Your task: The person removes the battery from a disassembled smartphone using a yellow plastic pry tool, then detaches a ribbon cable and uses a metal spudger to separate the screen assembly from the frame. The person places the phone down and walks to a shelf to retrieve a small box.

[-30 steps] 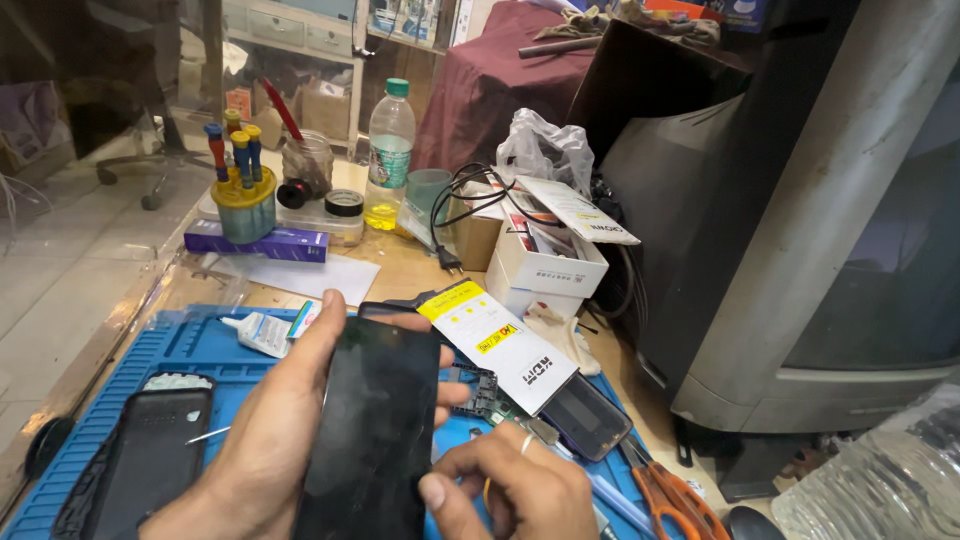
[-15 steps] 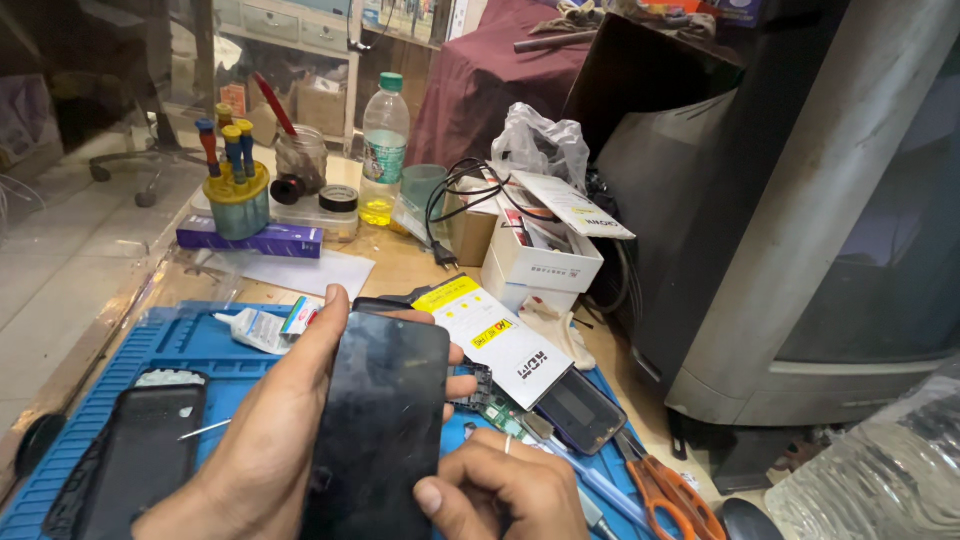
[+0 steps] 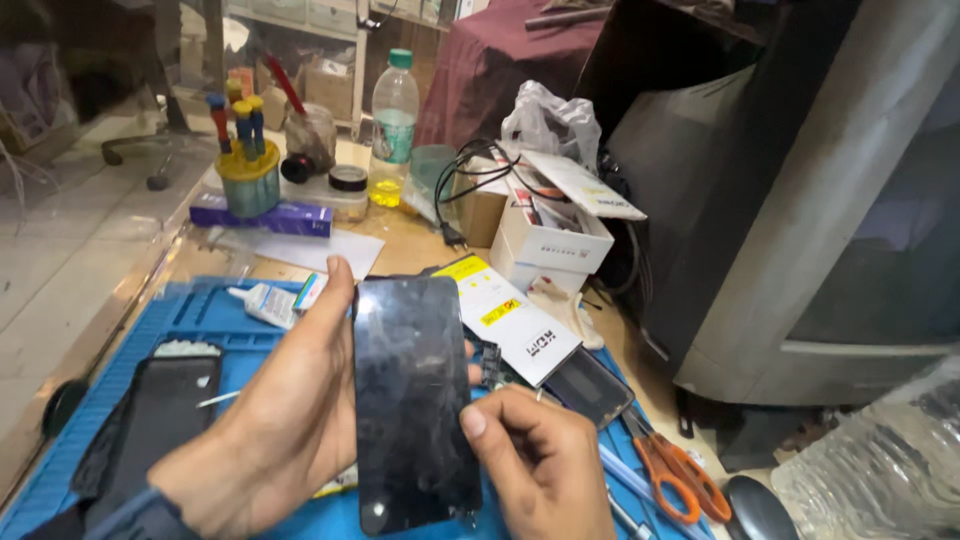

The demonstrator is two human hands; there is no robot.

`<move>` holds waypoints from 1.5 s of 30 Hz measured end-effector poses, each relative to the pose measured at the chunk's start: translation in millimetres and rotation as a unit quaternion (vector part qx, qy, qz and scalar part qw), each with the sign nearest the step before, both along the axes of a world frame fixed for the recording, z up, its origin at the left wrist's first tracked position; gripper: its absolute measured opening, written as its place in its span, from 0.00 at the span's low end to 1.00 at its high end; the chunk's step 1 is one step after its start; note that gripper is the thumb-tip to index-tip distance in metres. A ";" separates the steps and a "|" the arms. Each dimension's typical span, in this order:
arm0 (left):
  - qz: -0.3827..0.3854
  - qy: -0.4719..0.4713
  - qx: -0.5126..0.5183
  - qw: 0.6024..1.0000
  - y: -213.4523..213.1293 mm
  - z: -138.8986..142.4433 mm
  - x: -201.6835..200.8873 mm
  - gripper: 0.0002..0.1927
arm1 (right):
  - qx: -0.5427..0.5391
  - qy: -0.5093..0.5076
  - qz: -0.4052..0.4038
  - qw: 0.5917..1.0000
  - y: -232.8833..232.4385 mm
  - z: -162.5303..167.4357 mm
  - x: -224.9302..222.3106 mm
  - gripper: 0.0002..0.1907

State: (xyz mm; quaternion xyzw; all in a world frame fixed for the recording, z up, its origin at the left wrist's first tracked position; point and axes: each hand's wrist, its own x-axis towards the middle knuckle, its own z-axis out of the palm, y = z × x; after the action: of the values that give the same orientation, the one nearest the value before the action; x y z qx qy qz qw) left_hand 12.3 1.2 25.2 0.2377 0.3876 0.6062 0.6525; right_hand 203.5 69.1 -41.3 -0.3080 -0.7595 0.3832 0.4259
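1. Change: over the last second the black phone panel (image 3: 415,400) sits slightly more upright in view; both hands keep their places, so handling continues.
2. The left hand (image 3: 285,420) grasps the panel at its 9 o'clock edge, thumb up.
3. The right hand (image 3: 540,465) is clenched at the 3 o'clock edge, thumb pressing it.
4. Surface: blue mat (image 3: 200,310); second phone (image 3: 150,425) at 9 o'clock, orange scissors (image 3: 675,475) at 3 o'clock.
5. Room: bottle (image 3: 393,125) at 12 o'clock, grey monitor (image 3: 800,200) at 2 o'clock.

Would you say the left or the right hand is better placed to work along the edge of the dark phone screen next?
Probably the right hand: its thumb sits at the right edge of the phone screen, free to work, while the left hand cradles the screen from behind and steadies it.
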 end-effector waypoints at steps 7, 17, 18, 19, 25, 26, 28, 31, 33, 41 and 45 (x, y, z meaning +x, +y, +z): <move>-0.041 -0.026 0.150 0.987 -0.2 4.5 -0.6 0.41 | -0.040 0.010 -0.012 0.999 -8.5 9.9 -4.3 0.10; 0.007 -0.010 0.033 0.999 -2.4 13.5 2.9 0.43 | -0.017 -0.014 -0.012 1.000 -15.9 21.2 -4.2 0.13; 0.004 -0.015 0.040 0.999 -2.0 13.6 2.6 0.42 | -0.004 -0.015 -0.014 1.000 -16.1 22.2 -4.3 0.13; 0.003 -0.022 0.047 0.999 -2.1 13.3 2.4 0.42 | -0.010 -0.012 -0.013 1.000 -16.9 22.7 -4.4 0.12; -0.001 -0.005 0.034 0.999 -2.6 12.0 0.7 0.43 | -0.016 -0.008 -0.010 1.000 -18.1 24.8 -5.2 0.12; -0.005 -0.009 0.038 0.999 -2.6 11.9 1.2 0.43 | -0.015 -0.008 -0.011 1.000 -18.4 24.8 -5.2 0.11; -0.012 -0.014 0.050 0.999 -2.4 12.6 1.9 0.42 | -0.015 -0.006 -0.011 1.000 -17.9 25.2 -5.7 0.11; 0.002 -0.009 0.028 1.000 -3.6 13.7 3.3 0.43 | -0.020 -0.011 -0.011 1.000 -18.0 25.7 -5.2 0.11; 0.004 -0.008 0.022 1.000 -4.3 15.0 4.2 0.43 | -0.019 -0.020 -0.018 0.999 -18.0 26.0 -5.0 0.11; 0.009 0.001 0.014 1.000 -6.3 17.3 6.2 0.43 | -0.015 -0.010 -0.020 1.000 -18.6 25.8 -5.6 0.11; 0.000 0.002 0.027 1.000 -5.6 15.5 5.3 0.43 | -0.008 -0.020 -0.024 0.999 -17.9 25.9 -4.7 0.11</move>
State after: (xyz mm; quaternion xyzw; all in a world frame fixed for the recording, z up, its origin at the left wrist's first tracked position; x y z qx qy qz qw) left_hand 17.6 -4.4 40.6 0.2568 0.3726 0.6163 0.6446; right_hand 198.8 51.1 -15.5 -0.3369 -0.7573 0.3728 0.4171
